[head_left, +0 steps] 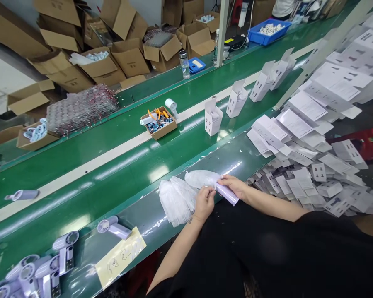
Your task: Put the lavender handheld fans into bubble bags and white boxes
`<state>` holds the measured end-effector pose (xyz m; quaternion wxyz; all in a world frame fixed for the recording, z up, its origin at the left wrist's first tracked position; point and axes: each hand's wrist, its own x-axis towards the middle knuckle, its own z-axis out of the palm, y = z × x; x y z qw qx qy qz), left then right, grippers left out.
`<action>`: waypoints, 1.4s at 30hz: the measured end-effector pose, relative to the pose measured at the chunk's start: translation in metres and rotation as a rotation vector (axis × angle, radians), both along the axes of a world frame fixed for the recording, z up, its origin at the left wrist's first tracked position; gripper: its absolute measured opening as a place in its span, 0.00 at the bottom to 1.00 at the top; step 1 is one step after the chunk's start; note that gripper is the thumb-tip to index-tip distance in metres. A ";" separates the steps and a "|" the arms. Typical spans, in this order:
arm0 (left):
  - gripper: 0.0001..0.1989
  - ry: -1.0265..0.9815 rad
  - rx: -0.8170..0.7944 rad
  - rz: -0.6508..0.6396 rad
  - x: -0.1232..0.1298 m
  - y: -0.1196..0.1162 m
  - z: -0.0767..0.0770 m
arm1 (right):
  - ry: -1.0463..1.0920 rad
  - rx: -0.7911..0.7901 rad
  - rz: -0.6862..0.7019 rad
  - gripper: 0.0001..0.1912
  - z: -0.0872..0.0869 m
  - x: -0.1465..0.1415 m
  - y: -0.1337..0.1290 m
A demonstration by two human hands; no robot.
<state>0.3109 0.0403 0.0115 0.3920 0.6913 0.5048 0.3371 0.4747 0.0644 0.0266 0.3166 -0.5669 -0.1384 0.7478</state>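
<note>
A lilac handheld fan (227,194) lies between my hands at the bench's near edge, its handle pointing down and right. My right hand (235,186) is closed round the handle. A clear plastic bag (200,179) covers the fan's other end, so the head is hidden. My left hand (205,201) pinches the bag's edge beside the handle. Directly left of it lies a stack of plastic bags (175,201). Another lilac fan (113,227) rests farther left against a handwritten yellow paper (121,257).
Several lilac fans (34,271) are heaped at lower left. A green conveyor (112,178) runs behind the bench, carrying a small tool box (163,131) and upright white boxes (213,118). Flattened white cartons (298,118) pile up on the right. Cardboard boxes (130,58) stand beyond.
</note>
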 end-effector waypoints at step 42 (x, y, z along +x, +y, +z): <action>0.17 -0.804 -0.590 0.633 0.041 0.110 0.033 | -1.449 0.744 -0.227 0.11 -0.004 0.224 0.079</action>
